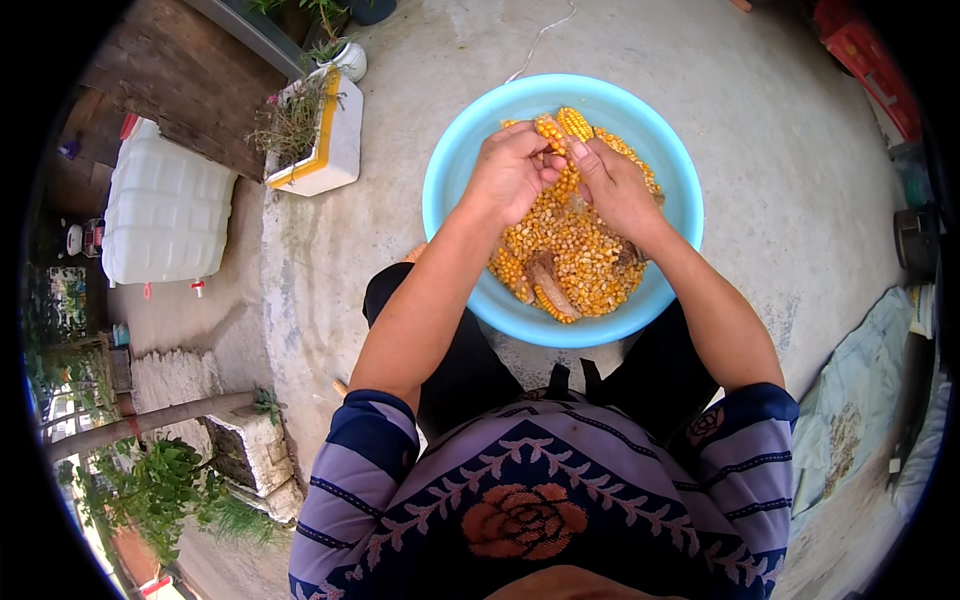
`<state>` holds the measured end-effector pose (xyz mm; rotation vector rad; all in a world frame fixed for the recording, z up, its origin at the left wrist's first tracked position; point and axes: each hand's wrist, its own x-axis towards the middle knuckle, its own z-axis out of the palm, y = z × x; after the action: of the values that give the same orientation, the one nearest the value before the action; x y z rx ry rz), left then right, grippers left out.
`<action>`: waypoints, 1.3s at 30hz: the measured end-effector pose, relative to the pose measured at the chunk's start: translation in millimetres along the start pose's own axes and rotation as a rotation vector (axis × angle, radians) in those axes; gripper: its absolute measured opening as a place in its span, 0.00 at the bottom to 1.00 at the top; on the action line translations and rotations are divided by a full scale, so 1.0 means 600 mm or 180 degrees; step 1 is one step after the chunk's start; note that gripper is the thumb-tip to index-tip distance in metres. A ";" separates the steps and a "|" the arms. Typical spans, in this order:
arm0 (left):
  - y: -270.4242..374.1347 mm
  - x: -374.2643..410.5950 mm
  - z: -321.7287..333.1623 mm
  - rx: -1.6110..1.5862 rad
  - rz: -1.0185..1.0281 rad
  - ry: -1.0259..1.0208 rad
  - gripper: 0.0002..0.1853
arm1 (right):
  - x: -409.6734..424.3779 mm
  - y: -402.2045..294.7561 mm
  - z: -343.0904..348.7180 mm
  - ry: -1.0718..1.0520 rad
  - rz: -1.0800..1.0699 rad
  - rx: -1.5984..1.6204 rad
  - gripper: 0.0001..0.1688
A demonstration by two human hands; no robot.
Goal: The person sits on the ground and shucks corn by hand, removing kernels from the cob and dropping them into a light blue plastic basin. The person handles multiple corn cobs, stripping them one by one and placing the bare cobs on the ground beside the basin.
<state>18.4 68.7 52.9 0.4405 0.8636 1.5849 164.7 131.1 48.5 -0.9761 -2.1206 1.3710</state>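
Observation:
Between my knees stands a round light-blue plastic basin (686, 202), with loose yellow corn kernels (581, 259) heaped in it. Above the heap, my left hand (514, 169) grips a partly shelled corn cob (551, 133) with thumb and fingers. My right hand (615, 180) holds the same cob from the other side, its thumb pressed near the kernels. Just beyond the fingers a fuller corn cob (574, 122) rests on the heap. On the near side lies another cob (553, 291), largely stripped, with a strip of kernels left. The fingers partly cover the held cob.
At left, a white foam planter (330, 142) and a large white plastic tank (169, 206) stand on the concrete floor (757, 150). A pale cloth sheet (855, 405) is spread at right. Beyond it are a dark pot (913, 238) and a red crate (870, 75).

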 end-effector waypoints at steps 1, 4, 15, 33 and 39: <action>-0.001 0.000 0.001 0.0014 0.0018 0.0016 0.08 | 0.001 0.001 0.001 0.0023 -0.0058 0.0029 0.27; -0.002 0.003 0.005 0.0216 0.0096 0.0100 0.08 | 0.002 0.004 0.005 0.0087 -0.0202 0.0040 0.25; -0.008 0.005 0.000 0.0889 0.0363 0.0243 0.09 | 0.002 -0.003 0.014 0.0094 -0.0159 -0.0207 0.25; 0.005 -0.001 -0.005 0.0195 0.0072 0.0060 0.06 | 0.000 0.004 0.010 0.0180 -0.0391 -0.0254 0.28; 0.008 -0.002 -0.002 0.0396 0.0054 0.0033 0.07 | 0.002 0.004 0.006 0.0266 -0.0607 -0.0682 0.27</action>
<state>14.6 67.5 55.9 0.5296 0.9722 1.5554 161.9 130.4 45.0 -0.8669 -2.2646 1.0113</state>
